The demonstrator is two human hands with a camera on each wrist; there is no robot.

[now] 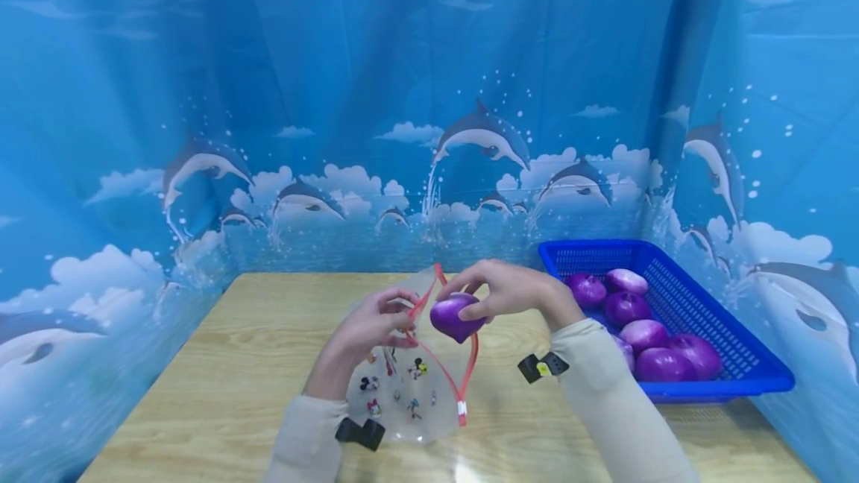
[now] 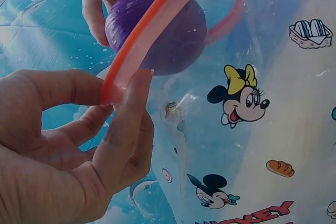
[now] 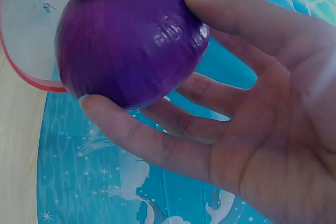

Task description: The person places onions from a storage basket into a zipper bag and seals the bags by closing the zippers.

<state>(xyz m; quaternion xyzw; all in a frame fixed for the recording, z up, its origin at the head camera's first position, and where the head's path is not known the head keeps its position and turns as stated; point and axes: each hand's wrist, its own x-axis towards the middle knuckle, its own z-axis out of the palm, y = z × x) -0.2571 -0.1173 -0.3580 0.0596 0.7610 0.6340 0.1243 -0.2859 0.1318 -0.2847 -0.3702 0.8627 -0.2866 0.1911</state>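
Nearest are two light sleeves (image 1: pixel 309 434), with a black strap (image 1: pixel 359 433) at each cuff. The left hand (image 1: pixel 372 325) pinches the red rim of a clear plastic bag (image 1: pixel 429 387) between its fingertips, its other fingers loosely bent beneath. The bag is printed with small cartoon figures, and a white slider (image 1: pixel 461 408) sits at the near end of its rim, which gapes wide.

The right hand (image 1: pixel 506 291) is partly closed round a purple onion (image 1: pixel 448 319), gripping it with thumb and fingertips; a gap shows between onion and palm. The onion is at the bag's mouth, its pointed end downward; whether any of it is inside the rim is hard to judge from these angles.

Both hands are above a wood-grain table (image 1: pixel 268 341). To the right is a blue basket (image 1: pixel 728 389) with latticed sides, holding several more purple onions (image 1: pixel 664 365), some with pale patches. Beyond the table hangs a blue backdrop (image 1: pixel 362 58) printed with leaping dolphins and clouds.
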